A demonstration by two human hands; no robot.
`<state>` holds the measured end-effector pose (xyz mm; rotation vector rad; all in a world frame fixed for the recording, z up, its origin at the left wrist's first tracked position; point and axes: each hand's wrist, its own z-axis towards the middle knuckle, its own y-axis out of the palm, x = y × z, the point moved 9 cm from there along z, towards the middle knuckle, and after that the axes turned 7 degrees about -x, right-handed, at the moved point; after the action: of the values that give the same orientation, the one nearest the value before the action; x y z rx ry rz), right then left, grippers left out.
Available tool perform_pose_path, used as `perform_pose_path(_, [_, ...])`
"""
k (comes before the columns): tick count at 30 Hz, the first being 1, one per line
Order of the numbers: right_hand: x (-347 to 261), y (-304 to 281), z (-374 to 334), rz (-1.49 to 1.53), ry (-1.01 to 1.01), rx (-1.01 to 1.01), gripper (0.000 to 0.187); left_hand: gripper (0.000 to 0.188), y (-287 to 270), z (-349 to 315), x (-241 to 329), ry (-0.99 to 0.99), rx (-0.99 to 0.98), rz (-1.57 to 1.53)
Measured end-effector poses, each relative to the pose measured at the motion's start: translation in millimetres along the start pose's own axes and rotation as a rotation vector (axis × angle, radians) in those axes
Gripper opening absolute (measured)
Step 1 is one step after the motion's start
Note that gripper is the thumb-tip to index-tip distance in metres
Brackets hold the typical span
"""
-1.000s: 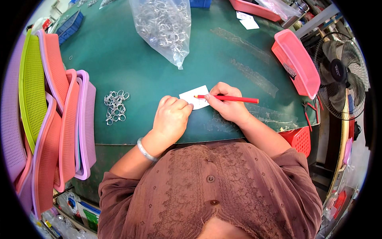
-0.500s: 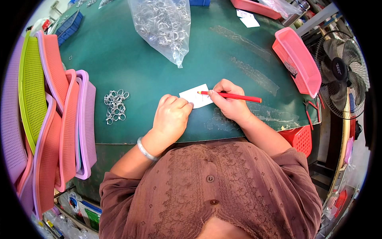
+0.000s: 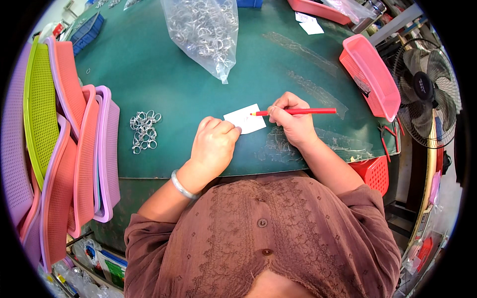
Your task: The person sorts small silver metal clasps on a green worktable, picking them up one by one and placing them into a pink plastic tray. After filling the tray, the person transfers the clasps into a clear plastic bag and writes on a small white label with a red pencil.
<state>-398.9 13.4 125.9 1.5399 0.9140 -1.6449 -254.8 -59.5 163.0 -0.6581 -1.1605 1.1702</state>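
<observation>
A small white paper slip (image 3: 248, 120) lies on the green tabletop in front of me. My left hand (image 3: 214, 149) has its fingers curled, with thumb and fingertips gripping the slip's left edge. Pinched in my right hand (image 3: 296, 121) is a red pencil (image 3: 320, 111), held nearly level. Its pale tip points left and is over the slip; whether it touches cannot be made out. Left of my left hand is a small heap of silvery metal rings (image 3: 144, 130). Beyond the slip stands a clear plastic bag (image 3: 203, 35) full of similar rings.
Stacked purple, pink and green plastic baskets (image 3: 42, 114) crowd the left side. On the right are a pink basket (image 3: 372, 79), red-handled pliers (image 3: 385, 141) and a black fan (image 3: 423, 87). A blue bin (image 3: 87, 35) and paper slips (image 3: 310, 25) lie farther back.
My right hand has shifted right, drawing the pencil with it, and the pencil lies more level. Marks on the slip are less covered. My left hand stays in place.
</observation>
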Motion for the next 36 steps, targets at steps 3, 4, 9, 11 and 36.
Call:
perform_pose_path(3, [4,3,-4,-0.040,0.019,-0.027,0.015,0.011,1,0,-2,-0.006,0.006,-0.024])
perform_pose_path(4, [3,7,-7,-0.070,0.029,-0.057,0.015,0.010,2,-1,-3,-0.010,0.011,-0.035])
perform_pose_path(9, [0,22,-15,-0.133,0.007,-0.125,0.018,0.007,2,0,-3,-0.005,-0.009,-0.034])
perform_pose_path(11, [-5,26,-16,-0.226,-0.025,-0.140,0.018,0.007,1,0,-2,-0.004,-0.018,-0.035])
perform_pose_path(36, [-50,-75,16,-1.595,-0.326,0.084,0.020,0.005,-219,67,-41,-0.040,0.752,-0.178])
